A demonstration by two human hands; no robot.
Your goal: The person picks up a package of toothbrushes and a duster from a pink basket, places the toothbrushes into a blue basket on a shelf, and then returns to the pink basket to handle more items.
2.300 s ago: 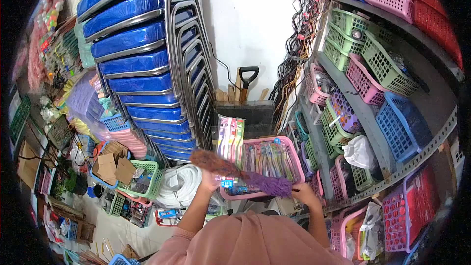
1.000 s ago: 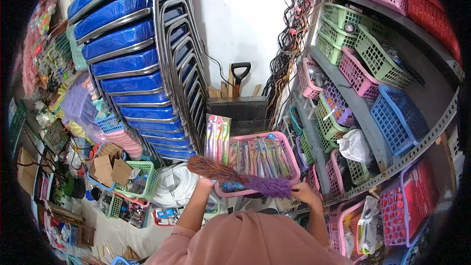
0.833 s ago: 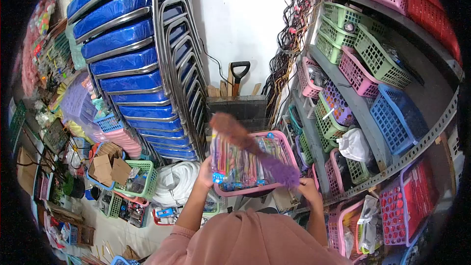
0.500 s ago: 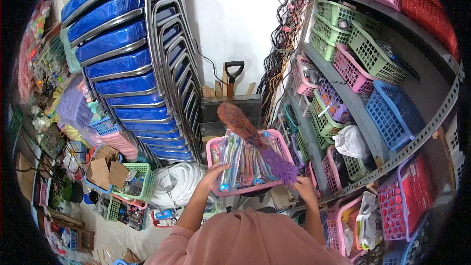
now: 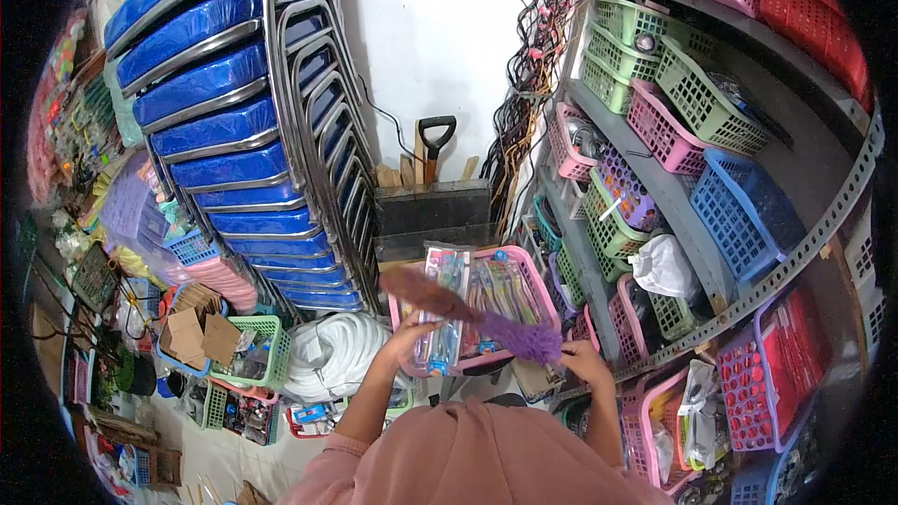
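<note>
My left hand (image 5: 406, 340) is closed on packaged toothbrushes (image 5: 443, 304) at the left side of a pink basket (image 5: 544, 292). More packaged toothbrushes (image 5: 505, 295) lie inside that basket. My right hand (image 5: 584, 361) is closed on the purple end of a duster (image 5: 535, 340), near the basket's lower right corner. The duster's brown-orange part reaches left across the packs, over the basket, and is slightly blurred.
Blue chairs with metal frames (image 5: 234, 129) are stacked at left. A white hose coil (image 5: 339, 355) lies below them. Shelves at right hold green baskets (image 5: 716, 112) and a blue basket (image 5: 739, 215). A black-handled tool (image 5: 436, 136) stands by the wall.
My left hand has taken hold of packs and lifted them at the basket's left side. The duster has swung down and to the left, now lying flatter. The view has shifted slightly.
</note>
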